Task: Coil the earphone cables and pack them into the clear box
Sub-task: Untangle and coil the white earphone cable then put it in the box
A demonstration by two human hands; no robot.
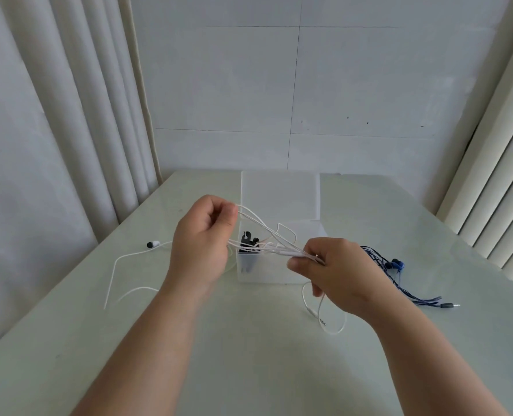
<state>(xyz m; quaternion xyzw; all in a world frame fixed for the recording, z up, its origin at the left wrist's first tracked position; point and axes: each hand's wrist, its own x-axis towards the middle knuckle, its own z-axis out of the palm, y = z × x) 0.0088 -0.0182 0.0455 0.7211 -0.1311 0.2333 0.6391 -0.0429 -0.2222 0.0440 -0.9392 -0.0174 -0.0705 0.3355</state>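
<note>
Left hand [202, 238], fingers curled, pinches thin white earphone cable [282, 251] left of clear plastic box [267, 273]. Right hand [339, 271] pinches same cable at box front-right. Forearms bare, extended.

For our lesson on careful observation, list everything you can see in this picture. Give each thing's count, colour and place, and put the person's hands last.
white earphones: one set, white, stretched between both hands above the box, ends trailing onto the table
clear box: one, clear, middle of the table, lid raised
black item: one, black, inside the box at its left; probably earphones
blue earphones: one set, dark blue, on the table right of the box
table: one, pale
curtains: two, off-white, left and right edges
wall: one, white, behind the table
left hand: one, grips the white cable
right hand: one, pinches the white cable
</note>
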